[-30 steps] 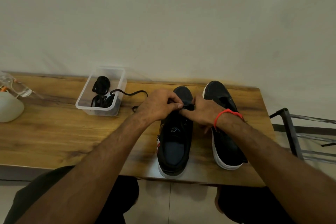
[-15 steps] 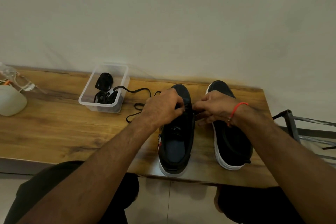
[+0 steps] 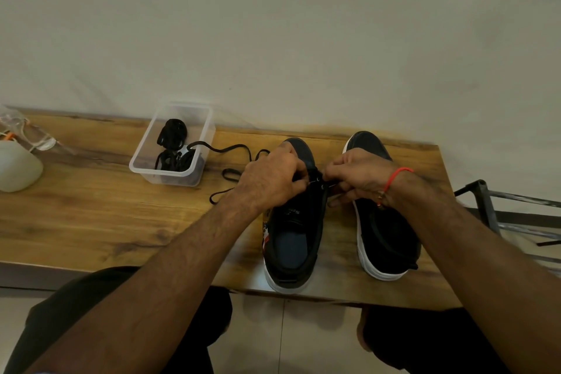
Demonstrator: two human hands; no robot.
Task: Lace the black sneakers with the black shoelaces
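The left sneaker point(image 3: 294, 222) is stood on the desk point(image 3: 91, 215) beside the right sneaker point(image 3: 385, 222), and no lacing is seen on either. One black shoelace point(image 3: 233, 173) is being worked at the front eyelets of the left sneaker: it is pinched by the curled left hand point(image 3: 273, 179) and by the right hand point(image 3: 355, 176), whose grip is closed on its end. Its slack is trailed from the clear box point(image 3: 173, 143), where more laces point(image 3: 173, 146) are kept. The task is judged barely begun, with nearly all eyelets left
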